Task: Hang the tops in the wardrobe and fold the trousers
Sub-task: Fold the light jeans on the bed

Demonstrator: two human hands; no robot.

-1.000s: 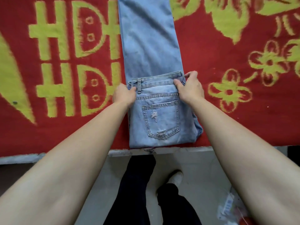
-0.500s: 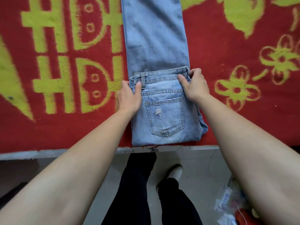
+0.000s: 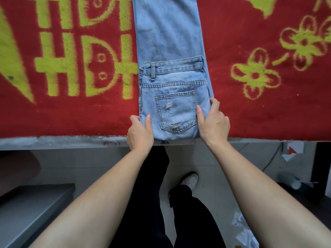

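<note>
The jeans [image 3: 172,83] are pale blue, washed denim. They lie flat on a red rug [image 3: 71,113], with the waist part folded back over the legs, which run straight away to the far edge of view. The folded part shows the waistband, a belt loop [image 3: 152,71] and a stitched back pocket [image 3: 176,111] with two frayed tears. Whether anything is in the pocket cannot be told.

The left hand [image 3: 140,133] pinches the near left corner of the fold, thumb on top and fingers curled at the side. The right hand [image 3: 213,124] grips the near right edge the same way, thumb pressed beside the pocket.

The rug is coarse and tufted, with yellow-green characters to the left and flowers to the right, and bare pile on both sides of the jeans. The near fold lies at the rug's edge, where a scuffed grey table rim [image 3: 62,142] shows. Below are a pale floor, the person's black trousers [image 3: 152,176] and a light shoe [image 3: 191,179].
</note>
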